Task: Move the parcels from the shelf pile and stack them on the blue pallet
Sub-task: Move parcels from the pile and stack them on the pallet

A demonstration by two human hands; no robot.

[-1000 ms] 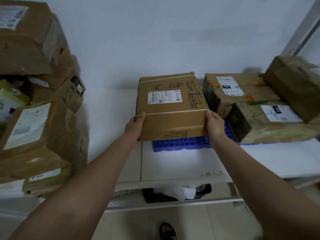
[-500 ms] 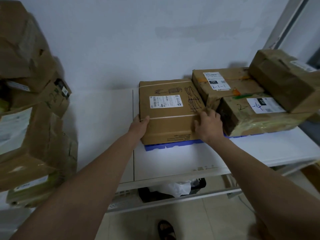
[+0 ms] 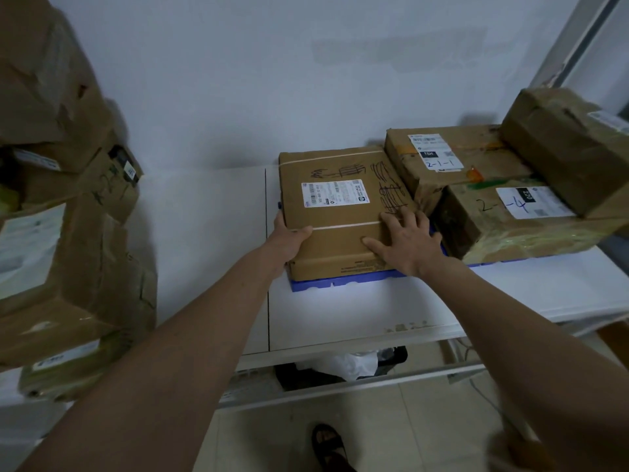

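Filling the left of the frame, the shelf pile of brown parcels stands well apart from the flat parcel lying at centre on the blue pallet, long axis running away toward the wall, label up. Left hand grips its left edge; right hand presses flat, fingers spread, on top.
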